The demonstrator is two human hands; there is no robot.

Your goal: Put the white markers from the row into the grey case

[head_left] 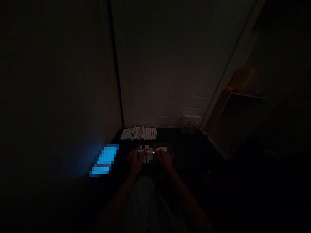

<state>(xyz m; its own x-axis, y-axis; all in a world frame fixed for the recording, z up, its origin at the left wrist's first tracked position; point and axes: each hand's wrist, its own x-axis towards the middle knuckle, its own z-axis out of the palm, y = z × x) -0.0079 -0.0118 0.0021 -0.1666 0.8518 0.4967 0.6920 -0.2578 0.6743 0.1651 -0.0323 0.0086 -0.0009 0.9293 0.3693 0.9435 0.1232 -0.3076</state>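
Observation:
In the dim head view, my left hand is closed over the left side of an opened dark case. A white marker lies sideways at its fingers. Several white markers lie in the case below, between my hands. My right hand is closed at the case's right part, beside a pale card or sheet. A shiny clear strip spans the gap between my fingers; darkness hides what the right fingers grip.
Behind the case, a row of white markers lies on the dark table. Two clear plastic containers stand at the back right, by the wall. A glowing blurred screen is on the left. A shelf unit stands on the right.

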